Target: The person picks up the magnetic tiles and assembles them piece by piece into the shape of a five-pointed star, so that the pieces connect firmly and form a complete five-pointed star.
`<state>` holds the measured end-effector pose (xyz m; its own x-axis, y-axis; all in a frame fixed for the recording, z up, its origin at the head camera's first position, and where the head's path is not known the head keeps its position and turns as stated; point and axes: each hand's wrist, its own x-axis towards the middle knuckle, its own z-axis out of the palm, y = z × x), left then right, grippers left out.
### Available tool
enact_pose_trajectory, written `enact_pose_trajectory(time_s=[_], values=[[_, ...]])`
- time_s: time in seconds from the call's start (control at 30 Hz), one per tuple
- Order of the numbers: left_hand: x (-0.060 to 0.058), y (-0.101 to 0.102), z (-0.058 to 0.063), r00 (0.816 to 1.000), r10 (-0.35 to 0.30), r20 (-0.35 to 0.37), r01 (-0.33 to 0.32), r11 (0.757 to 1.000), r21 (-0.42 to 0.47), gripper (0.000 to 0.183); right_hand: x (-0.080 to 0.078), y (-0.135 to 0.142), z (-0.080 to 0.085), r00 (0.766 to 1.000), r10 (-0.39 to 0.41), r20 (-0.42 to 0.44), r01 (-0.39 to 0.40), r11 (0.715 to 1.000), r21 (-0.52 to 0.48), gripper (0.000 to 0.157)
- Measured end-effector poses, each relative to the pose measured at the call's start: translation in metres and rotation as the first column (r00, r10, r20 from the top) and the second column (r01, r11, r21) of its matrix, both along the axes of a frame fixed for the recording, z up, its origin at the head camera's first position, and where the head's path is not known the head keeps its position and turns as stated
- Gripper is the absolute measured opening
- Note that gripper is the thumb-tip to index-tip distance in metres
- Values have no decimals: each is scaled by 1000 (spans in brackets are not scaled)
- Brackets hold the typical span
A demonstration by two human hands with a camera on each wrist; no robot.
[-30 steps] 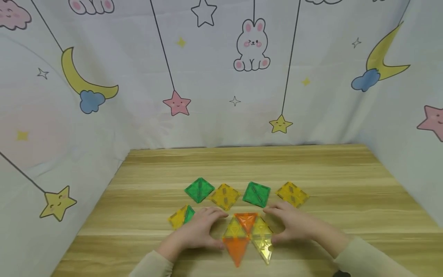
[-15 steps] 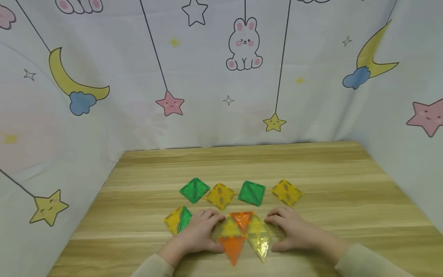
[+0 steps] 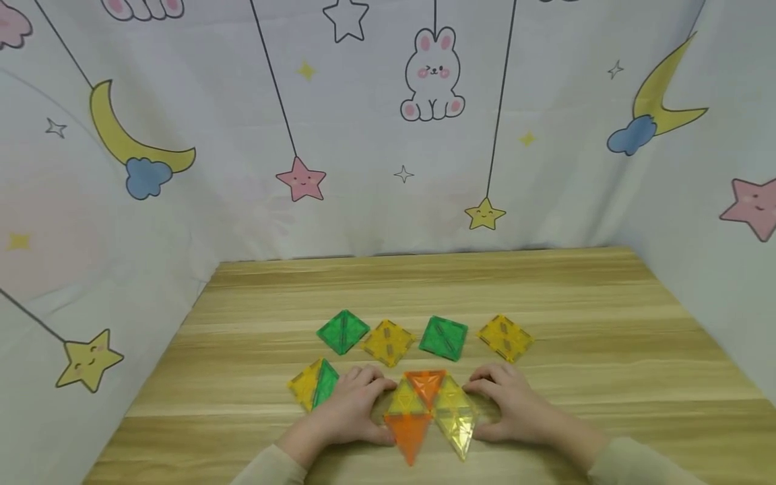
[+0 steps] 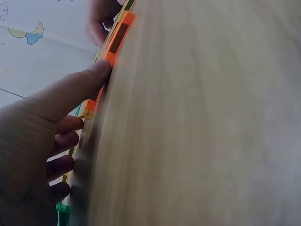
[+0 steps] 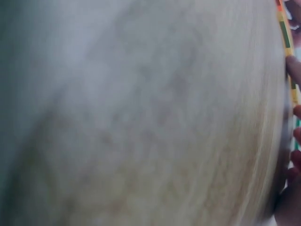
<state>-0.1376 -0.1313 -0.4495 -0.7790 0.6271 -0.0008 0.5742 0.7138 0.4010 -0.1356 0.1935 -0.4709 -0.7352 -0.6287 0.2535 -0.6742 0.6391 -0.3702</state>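
A flat fan of translucent magnetic tiles lies on the table between my hands. An orange triangle tile [image 3: 428, 382] forms its top middle. On its left, a small yellow triangle tile [image 3: 405, 400] meets a longer orange triangle tile [image 3: 409, 434]; on its right, a yellow triangle tile [image 3: 452, 395] joins a longer yellow triangle tile [image 3: 459, 430]. My left hand [image 3: 356, 409] rests at the left side, its thumb [image 4: 96, 70] against the long orange tile's edge. My right hand [image 3: 509, 407] lies along the right side, thumb touching the long yellow tile. Both hands have loosely bent, spread fingers.
Behind the fan lie a green tile pair [image 3: 343, 332], a yellow pair [image 3: 389, 342], another green pair [image 3: 444, 337] and another yellow pair [image 3: 506, 337]. A yellow-and-green pair [image 3: 314, 384] sits beside my left hand. A printed curtain [image 3: 364, 229] borders the wooden table [image 3: 576, 296].
My right thumb has dropped lower along the fan's right side, and the right half has edged slightly toward the left half. The head view has shifted slightly; the other tile pairs stay put.
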Motion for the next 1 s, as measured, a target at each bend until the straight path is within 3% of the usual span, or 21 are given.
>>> enact_pose_trajectory(time_s=[0.3, 0.7, 0.8, 0.87, 0.93, 1.0], values=[[0, 2, 1, 1000, 1, -14, 0, 1000, 18, 73, 1, -2, 1, 999, 12, -53, -13, 1000, -28, 57], [-2, 1, 0, 1000, 3, 18, -3, 1000, 4, 73, 3, -6, 4, 999, 32, -30, -34, 998, -58, 54], [-1, 0, 0, 1000, 8, 26, -8, 1000, 3, 74, 4, -7, 6, 999, 16, 41, -14, 998, -59, 57], [-1, 0, 0, 999, 10, 32, -10, 1000, 3, 74, 5, -8, 8, 991, 6, 134, 3, 998, -70, 60], [-1, 0, 0, 999, 10, 35, -10, 1000, 4, 74, 5, -9, 10, 965, 10, 261, 18, 994, -107, 61], [0, -1, 0, 999, 10, 35, -10, 1000, 5, 73, 5, -11, 12, 918, 28, 395, 42, 985, -169, 60]])
